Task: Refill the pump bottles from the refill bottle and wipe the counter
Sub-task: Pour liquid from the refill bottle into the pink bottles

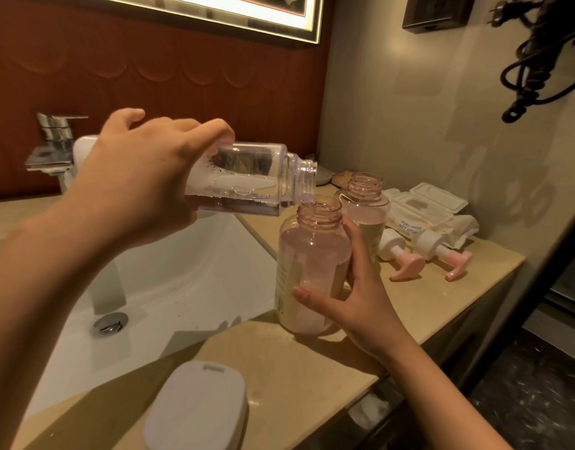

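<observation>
The left grip (140, 177), a bare hand, was closed round the base end of the clear plastic refill bottle (247, 180). The bottle was tipped almost level, its open threaded neck just above the mouth of the near pink translucent pump bottle (312, 264). This tilt put the remaining liquid along the lower wall, and a thin run appeared to pass from neck to mouth.

The right grip (354, 297) was wrapped round the right side of the near pump bottle, thumb across its front. In my judgement this was to steady it under the pour. That bottle stood upright on the beige stone worktop (425, 297), at the right edge of the white sink basin (182, 271), and looked partly filled.

A second pink pump bottle (365, 203), also uncapped, stood just behind it on the far side.

Two white-and-pink pump heads (406, 258) lay on their sides to the right, evidently removed to open the bottles.

A white pack of wet wipes (422, 209) sat open by the far right wall, one sheet pulled out, within reach for the wiping. That step did not appear begun.

A white rounded case (195, 407) lay at the near edge.
</observation>
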